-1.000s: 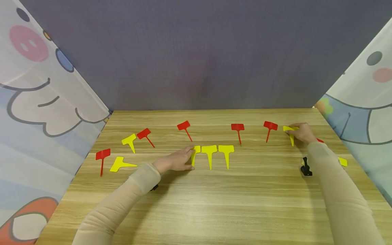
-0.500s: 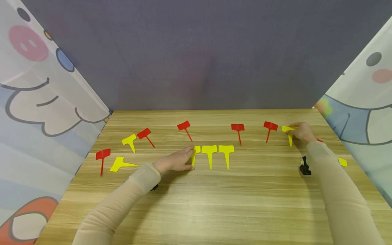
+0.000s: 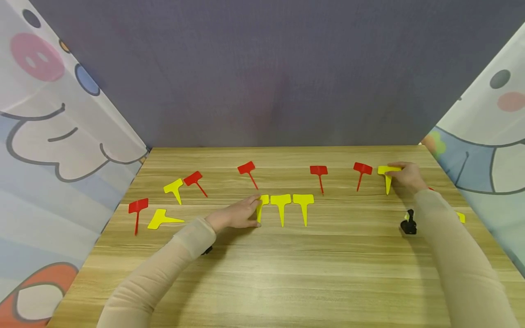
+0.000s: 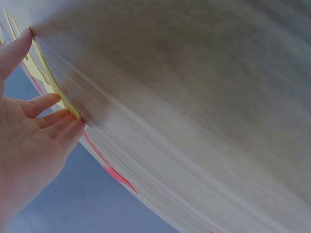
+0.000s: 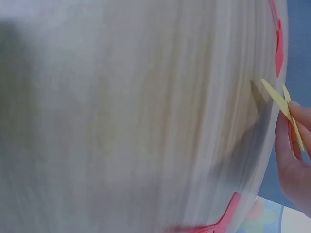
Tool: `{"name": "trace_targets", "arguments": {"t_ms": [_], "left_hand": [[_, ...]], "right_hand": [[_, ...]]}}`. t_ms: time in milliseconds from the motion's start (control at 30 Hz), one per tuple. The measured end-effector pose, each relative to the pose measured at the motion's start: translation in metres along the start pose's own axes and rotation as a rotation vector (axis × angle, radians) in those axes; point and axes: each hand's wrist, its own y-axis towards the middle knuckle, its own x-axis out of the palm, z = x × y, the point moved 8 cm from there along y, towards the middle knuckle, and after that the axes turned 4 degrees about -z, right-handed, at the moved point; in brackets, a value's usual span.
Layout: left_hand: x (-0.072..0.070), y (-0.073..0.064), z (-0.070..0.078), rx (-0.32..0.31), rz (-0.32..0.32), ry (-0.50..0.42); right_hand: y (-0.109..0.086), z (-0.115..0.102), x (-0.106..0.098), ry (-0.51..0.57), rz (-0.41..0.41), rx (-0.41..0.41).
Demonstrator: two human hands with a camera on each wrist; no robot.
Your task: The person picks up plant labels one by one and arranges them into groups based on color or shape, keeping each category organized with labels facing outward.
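Note:
In the head view my left hand (image 3: pixel 239 214) rests at the leftmost yellow T-shaped plant label (image 3: pixel 264 200) of a row, partly covering it. The left wrist view has the thumb at the stem's tip and the other fingers spread along the head's edge. Two more yellow plant labels (image 3: pixel 280 200) (image 3: pixel 303 200) lie just right of it, stems toward me. At the back right, my right hand (image 3: pixel 409 176) pinches another yellow plant label (image 3: pixel 388 176) between thumb and fingers. In the right wrist view that label (image 5: pixel 276 99) is tilted above the tabletop.
Red plant labels (image 3: pixel 318 170) (image 3: pixel 362 168) (image 3: pixel 246 167) lie scattered along the back of the wooden table (image 3: pixel 287 273). More yellow labels (image 3: pixel 174 186) (image 3: pixel 157 219) lie at the left. Small black devices (image 3: pixel 408 224) show below both wrists. A grey panel (image 3: pixel 270 82) stands behind.
My right hand has raised the yellow plant label slightly and shifted it a little left, with more of its head now showing. The left hand has stayed in place.

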Motion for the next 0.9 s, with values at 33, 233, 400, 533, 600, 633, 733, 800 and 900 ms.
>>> {"name": "trace_targets", "arguments": {"t_ms": [33,233,400,533,600,633,733,800,900], "left_hand": [[0.0,0.0,0.0,0.002,0.001,0.001],[0.002,0.001,-0.001,0.003,-0.002,-0.003],[0.001,0.0,-0.001,0.004,-0.001,-0.011],[0.0,0.0,0.0,0.007,-0.001,-0.008],[0.0,0.0,0.0,0.007,0.0,-0.006],[0.0,0.0,0.0,0.007,-0.001,-0.004],[0.0,0.0,0.0,0.008,-0.001,-0.003],[0.0,0.0,0.0,0.006,-0.003,-0.001],[0.001,0.001,0.0,0.002,-0.008,-0.002]], "right_hand": [[-0.001,-0.001,0.0,0.017,-0.004,0.003],[-0.008,-0.008,0.001,0.109,-0.034,0.003],[-0.011,-0.012,0.005,0.187,-0.051,0.016],[-0.013,-0.014,0.009,0.195,-0.059,0.021],[-0.014,-0.016,0.01,0.196,-0.063,0.014],[-0.014,-0.016,0.011,0.192,-0.067,0.016],[-0.014,-0.018,0.015,0.211,-0.077,0.019],[-0.015,-0.021,0.019,0.227,-0.085,0.027],[-0.015,-0.026,0.026,0.272,-0.113,0.034]]}}
